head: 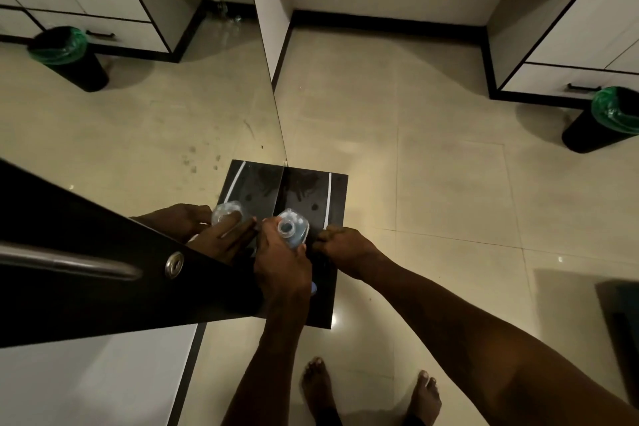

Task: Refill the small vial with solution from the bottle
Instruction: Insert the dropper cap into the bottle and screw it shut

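1. We see a glossy black shelf (337, 218) with a thin white stripe, butted against a mirror (173, 121).
2. Above the shelf, the left hand (281, 263) wraps around a clear plastic bottle (292, 228) — round open neck facing up, bluish liquid inside.
3. Just right of the bottle, the right hand (340, 245) is curled into a fist over the shelf's edge; we cannot tell what it pinches, and the vial is not visible.
4. Far right of the shelf stands a black bin (601, 121) with a crinkled green liner, on smooth beige tiles.
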The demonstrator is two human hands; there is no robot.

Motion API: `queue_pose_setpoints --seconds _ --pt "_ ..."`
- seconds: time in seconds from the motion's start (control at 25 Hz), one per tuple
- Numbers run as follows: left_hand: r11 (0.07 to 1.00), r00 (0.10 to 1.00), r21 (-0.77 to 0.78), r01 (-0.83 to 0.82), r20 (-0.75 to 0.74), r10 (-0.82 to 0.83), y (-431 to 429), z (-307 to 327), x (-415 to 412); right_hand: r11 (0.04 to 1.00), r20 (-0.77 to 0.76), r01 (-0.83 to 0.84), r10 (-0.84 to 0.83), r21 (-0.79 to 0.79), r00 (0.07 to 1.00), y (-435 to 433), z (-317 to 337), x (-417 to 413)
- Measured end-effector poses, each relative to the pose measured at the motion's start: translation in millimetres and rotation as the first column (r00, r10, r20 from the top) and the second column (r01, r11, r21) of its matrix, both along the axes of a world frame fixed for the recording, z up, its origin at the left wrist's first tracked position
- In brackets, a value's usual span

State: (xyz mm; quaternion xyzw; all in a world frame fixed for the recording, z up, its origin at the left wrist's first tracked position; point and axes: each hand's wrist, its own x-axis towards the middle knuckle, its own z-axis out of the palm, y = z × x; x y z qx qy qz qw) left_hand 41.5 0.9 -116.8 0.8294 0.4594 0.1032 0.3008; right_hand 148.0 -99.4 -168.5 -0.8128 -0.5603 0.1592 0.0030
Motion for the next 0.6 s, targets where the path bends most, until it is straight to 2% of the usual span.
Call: queue_pose_setpoints --seconds 0.12,0.24,0.36,0.48,0.6 --pt "0.998 0.989 -0.066 -0.008 0.147 0.017 7.1 -1.6 -0.2 1.0 0.03 -0.004 0.004 -0.004 1.0 -4.7 3.3 3.1" --pt "0.998 0.98 -0.037 -0.045 0.194 0.051 13.2 3.6 -0.8 1.0 0.058 -0.01 0.009 0.016 0.998 -8.7 24.4 6.7" --pt "1.0 0.967 0.024 0.008 0.253 -0.014 12.3 3.5 -6.0 0.999 0.103 -0.024 0.021 0.027 0.994 -15.1 51.6 11.4" --pt "0.989 0.965 0.067 0.134 0.22 -0.145 15.7 33.8 -3.2 0.998 0.141 -0.025 0.016 0.061 0.99 -25.3 92.1 17.9" --pt "0.978 0.98 0.1 0.183 0.063 -0.19 17.1 94.9 12.0 0.99 0.177 -0.027 0.002 0.136 0.984 -40.0 141.4 28.6"
